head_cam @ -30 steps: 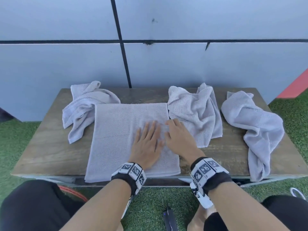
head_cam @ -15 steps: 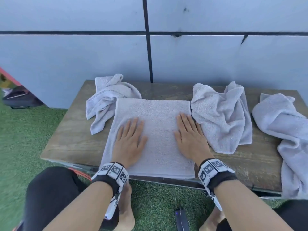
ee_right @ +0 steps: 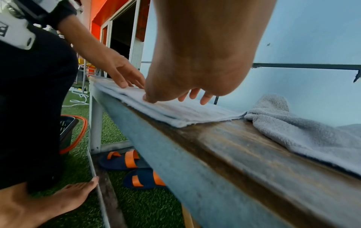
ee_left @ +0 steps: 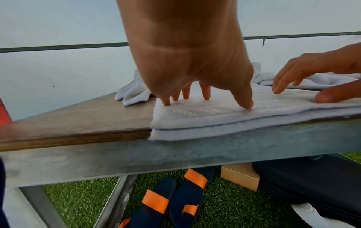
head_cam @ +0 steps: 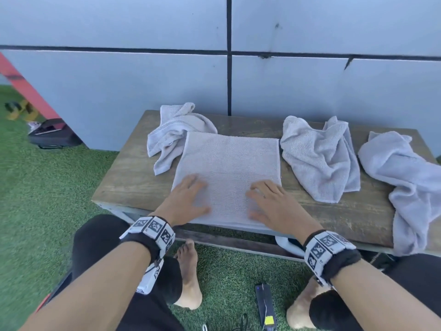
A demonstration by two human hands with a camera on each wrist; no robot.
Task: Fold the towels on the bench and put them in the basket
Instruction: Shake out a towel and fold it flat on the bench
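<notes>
Hands, left hand [head_cam: 186, 201] and right hand [head_cam: 272, 204], are lying flat, fingers straight, pressing the half-folded towel [head_cam: 230, 161] stretching toward twelve o'clock.

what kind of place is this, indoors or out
Probably an outdoor yard or terrace: artificial grass underfoot, a wooden bench against a panelled wall, and sandals left beneath it.

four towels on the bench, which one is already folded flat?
The flat towel under both hands, left hand and right hand. The other three lie crumpled.
</notes>
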